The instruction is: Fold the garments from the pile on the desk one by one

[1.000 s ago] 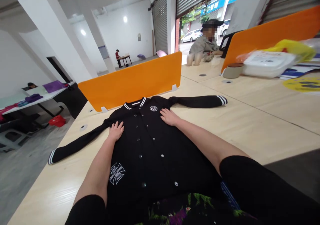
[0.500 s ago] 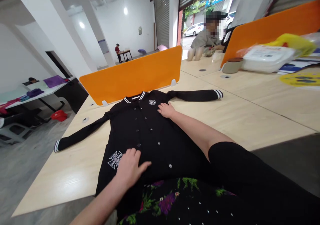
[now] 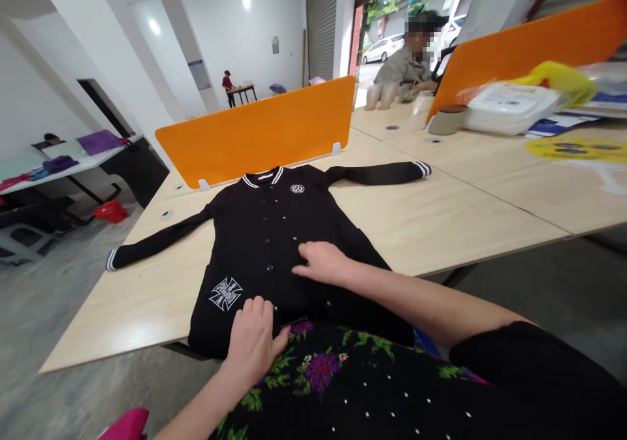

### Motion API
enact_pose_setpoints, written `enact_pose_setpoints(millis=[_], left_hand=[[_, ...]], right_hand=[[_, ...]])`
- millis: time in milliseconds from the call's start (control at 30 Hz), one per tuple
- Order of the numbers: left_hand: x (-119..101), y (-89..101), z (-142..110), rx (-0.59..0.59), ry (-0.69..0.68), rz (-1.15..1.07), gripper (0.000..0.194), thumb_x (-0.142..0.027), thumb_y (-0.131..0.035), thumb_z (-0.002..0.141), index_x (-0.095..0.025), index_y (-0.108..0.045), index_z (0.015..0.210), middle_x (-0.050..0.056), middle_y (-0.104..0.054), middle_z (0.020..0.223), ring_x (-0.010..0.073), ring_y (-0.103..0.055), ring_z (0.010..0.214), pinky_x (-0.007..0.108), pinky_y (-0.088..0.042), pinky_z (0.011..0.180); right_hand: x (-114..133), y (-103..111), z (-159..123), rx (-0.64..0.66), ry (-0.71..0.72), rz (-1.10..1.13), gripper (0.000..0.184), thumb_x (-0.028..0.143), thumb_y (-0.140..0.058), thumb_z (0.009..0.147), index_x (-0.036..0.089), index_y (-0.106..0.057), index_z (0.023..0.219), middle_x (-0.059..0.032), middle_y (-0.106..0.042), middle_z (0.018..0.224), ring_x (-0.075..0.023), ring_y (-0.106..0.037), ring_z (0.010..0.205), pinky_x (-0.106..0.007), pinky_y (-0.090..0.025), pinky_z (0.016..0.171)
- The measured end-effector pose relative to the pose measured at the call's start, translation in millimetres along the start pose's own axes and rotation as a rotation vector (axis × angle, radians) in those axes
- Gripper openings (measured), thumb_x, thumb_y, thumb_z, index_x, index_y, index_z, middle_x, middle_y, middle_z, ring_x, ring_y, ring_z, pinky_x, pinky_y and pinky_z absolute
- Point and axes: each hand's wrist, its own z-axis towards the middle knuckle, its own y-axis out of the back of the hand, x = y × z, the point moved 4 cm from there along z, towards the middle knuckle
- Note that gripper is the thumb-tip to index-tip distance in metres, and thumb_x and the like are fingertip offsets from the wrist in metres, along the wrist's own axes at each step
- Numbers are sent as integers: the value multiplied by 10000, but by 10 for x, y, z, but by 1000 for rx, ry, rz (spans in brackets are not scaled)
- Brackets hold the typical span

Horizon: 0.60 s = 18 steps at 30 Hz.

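A black button-front jacket (image 3: 245, 231) lies face up on a pale wood table (image 3: 147, 309), its sleeves spread to both sides. White stripes edge the collar and cuffs. On the chest is a round "50" badge (image 3: 297, 189), and a white cross-shaped print (image 3: 226, 294) sits low on the left. My left hand (image 3: 252, 335) rests palm down near the jacket's lower edge, thumb spread from the fingers. Over the middle of the front, beside the button line, is my right hand (image 3: 323, 262); its thumb and forefinger are apart and the other fingers are partly hidden.
An orange divider (image 3: 259, 133) stands behind the collar. At the right are a white plastic box (image 3: 512, 107), a roll of tape (image 3: 448, 120) and a yellow fan (image 3: 578, 147). A person (image 3: 404, 64) sits across the table. My floral top (image 3: 318, 375) meets the near edge.
My right hand has moved from the chest badge down and left to the middle of the front. My left hand has shifted slightly down, nearer the hem. The view has moved a little.
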Motion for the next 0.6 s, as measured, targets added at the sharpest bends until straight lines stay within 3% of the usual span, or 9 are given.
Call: enact_pose_setpoints(millis=[67,200,300,433,500,600], left_hand=[[-45,-3,2,51,8,75,64,-208,-527,815,-189,-583,837,98,-561,839,266,-531,807,385,-446,634],[-42,-24,2,128,13,114,224,-15,-433,766,-183,-578,799,109,-572,837,246,-547,806,350,-431,644],[117,29,1,133,88,-102,190,-65,-410,825,-196,-546,811,73,-592,833,200,-574,776,307,-426,659],[330,268,20,64,184,-586,195,-313,-378,927,-229,-483,785,-12,-570,714,139,-555,653,256,-420,630],[294,369,48,39,107,-726,239,-383,-365,937,-234,-502,811,-17,-579,725,133,-558,675,246,-431,648],[82,289,91,221,-92,-708,230,-373,-409,930,-230,-574,858,1,-628,818,138,-595,748,239,-450,687]], right_hand=[[142,-85,-168,51,-8,-25,356,438,-554,853,138,-620,1032,-146,-659,1017,-262,-655,893,-314,-493,721],[139,-135,-200,54,-73,-51,274,147,-460,841,94,-637,1043,-183,-654,1023,-281,-666,925,-334,-512,736],[84,-125,-141,40,-78,-46,303,93,-445,805,82,-653,1025,-192,-665,1009,-290,-661,954,-341,-515,764],[40,-119,-122,32,-105,-39,307,103,-448,799,96,-654,1026,-190,-669,1027,-283,-659,963,-331,-515,768],[32,-124,-130,25,-120,-37,307,125,-443,811,99,-644,1041,-189,-666,1031,-290,-659,961,-334,-517,751],[26,-147,-141,1,-141,-41,311,141,-420,833,97,-624,1062,-192,-656,1038,-293,-662,950,-336,-512,732]])
